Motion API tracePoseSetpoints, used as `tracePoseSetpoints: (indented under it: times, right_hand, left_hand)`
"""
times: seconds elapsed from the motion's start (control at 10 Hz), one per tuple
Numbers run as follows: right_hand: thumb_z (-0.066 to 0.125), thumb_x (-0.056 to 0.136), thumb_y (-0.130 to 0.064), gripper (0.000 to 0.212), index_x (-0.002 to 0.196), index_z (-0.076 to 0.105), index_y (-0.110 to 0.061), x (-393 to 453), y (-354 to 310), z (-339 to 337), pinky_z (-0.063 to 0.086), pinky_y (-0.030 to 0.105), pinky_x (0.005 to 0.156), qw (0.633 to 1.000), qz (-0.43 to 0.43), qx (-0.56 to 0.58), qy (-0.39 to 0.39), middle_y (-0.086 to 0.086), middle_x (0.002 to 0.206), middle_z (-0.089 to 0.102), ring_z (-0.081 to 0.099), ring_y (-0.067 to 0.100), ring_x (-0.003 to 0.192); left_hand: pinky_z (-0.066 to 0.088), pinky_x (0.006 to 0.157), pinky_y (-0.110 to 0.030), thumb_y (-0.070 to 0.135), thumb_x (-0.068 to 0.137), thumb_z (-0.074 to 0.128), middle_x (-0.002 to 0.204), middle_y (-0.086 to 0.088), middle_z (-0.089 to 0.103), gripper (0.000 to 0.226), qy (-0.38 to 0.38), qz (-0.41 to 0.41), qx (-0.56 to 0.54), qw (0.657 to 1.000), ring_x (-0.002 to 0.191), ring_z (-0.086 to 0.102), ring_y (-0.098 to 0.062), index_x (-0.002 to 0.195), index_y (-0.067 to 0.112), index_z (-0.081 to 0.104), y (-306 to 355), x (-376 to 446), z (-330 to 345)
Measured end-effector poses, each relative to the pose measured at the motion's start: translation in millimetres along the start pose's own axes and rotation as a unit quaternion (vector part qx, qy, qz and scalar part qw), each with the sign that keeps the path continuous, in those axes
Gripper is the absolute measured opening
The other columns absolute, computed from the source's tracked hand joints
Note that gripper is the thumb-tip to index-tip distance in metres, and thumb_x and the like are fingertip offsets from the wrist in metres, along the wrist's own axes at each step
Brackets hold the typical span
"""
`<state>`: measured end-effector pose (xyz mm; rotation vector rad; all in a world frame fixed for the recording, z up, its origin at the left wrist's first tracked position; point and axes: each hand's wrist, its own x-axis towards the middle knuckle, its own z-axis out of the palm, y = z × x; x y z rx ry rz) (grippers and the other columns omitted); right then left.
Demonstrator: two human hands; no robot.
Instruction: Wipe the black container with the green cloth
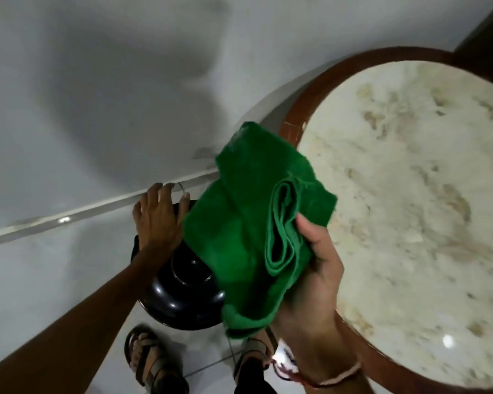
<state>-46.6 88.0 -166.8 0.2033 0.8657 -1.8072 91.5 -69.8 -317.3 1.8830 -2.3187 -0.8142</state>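
A glossy black container with a round rim stands on the pale floor by the wall, below me. My left hand rests flat on its far side, fingers spread, gripping nothing. My right hand holds a folded green cloth above the container's right side. The cloth hangs down and hides much of the container's top. Whether the cloth touches the container I cannot tell.
A round table with a marble top and brown wooden rim stands close on the right. A grey wall with a white skirting strip runs behind the container. My sandalled feet stand on the tiled floor just in front.
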Motion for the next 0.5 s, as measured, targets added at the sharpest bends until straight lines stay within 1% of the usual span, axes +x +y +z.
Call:
tracePoseSetpoints:
  times: [0.1, 0.2, 0.3, 0.4, 0.5]
  right_hand:
    - [0.067, 0.079, -0.028, 0.038, 0.114, 0.079, -0.025, -6.6, -54.9, -9.9, 0.061, 0.04, 0.099, 0.948, -0.199, -0.236, 0.076, -0.001, 0.115, 0.082, 0.077, 0.02, 0.112]
    - [0.05, 0.084, -0.041, 0.059, 0.14, 0.063, -0.028, 9.0, -103.2, -30.4, 0.052, 0.039, 0.111, 0.705, -0.277, -0.637, 0.141, 0.009, 0.144, 0.067, 0.062, 0.022, 0.132]
    - [0.05, 0.1, -0.046, 0.073, 0.167, 0.028, -0.027, 33.1, -128.7, -48.4, 0.019, 0.061, 0.132, 0.443, -0.117, -0.882, 0.113, 0.021, 0.178, 0.015, 0.014, 0.04, 0.165]
    - [0.035, 0.099, -0.074, 0.087, 0.17, 0.003, -0.036, 33.1, -143.0, -34.8, 0.002, 0.069, 0.131, 0.355, -0.047, -0.932, 0.065, 0.018, 0.18, -0.008, -0.009, 0.039, 0.167]
    - [0.008, 0.081, -0.091, 0.104, 0.169, -0.001, -0.037, 17.9, -160.6, 9.5, -0.003, 0.073, 0.128, 0.343, -0.105, -0.931, 0.061, 0.018, 0.18, -0.01, -0.012, 0.04, 0.166]
  left_hand:
    - [0.027, 0.128, -0.058, 0.058, 0.104, 0.035, 0.164, -0.015, 0.043, 0.063, 0.037, 0.035, -0.024, 0.998, 0.156, 0.037, -0.036, 0.152, 0.02, 0.047, 22.0, -29.1, -43.5]
    - [0.03, 0.126, -0.058, 0.062, 0.101, 0.032, 0.163, -0.014, 0.044, 0.067, 0.054, 0.061, -0.037, 0.996, 0.155, 0.039, -0.035, 0.152, 0.021, 0.047, 40.2, -55.2, -81.3]
    - [0.034, 0.125, -0.06, 0.065, 0.1, 0.032, 0.163, -0.016, 0.046, 0.072, 0.069, 0.099, -0.003, 0.993, 0.152, 0.044, -0.039, 0.152, 0.018, 0.05, 68.1, -73.6, -119.3]
    - [0.038, 0.122, -0.063, 0.074, 0.102, 0.017, 0.164, -0.02, 0.046, 0.087, 0.094, 0.148, 0.046, 0.983, 0.147, 0.05, -0.043, 0.154, 0.015, 0.052, 100.1, -80.2, -167.0]
    - [0.042, 0.118, -0.062, 0.068, 0.106, 0.019, 0.164, -0.022, 0.046, 0.079, 0.127, 0.204, 0.084, 0.967, 0.146, 0.054, -0.043, 0.155, 0.015, 0.052, 132.6, -86.5, -224.8]
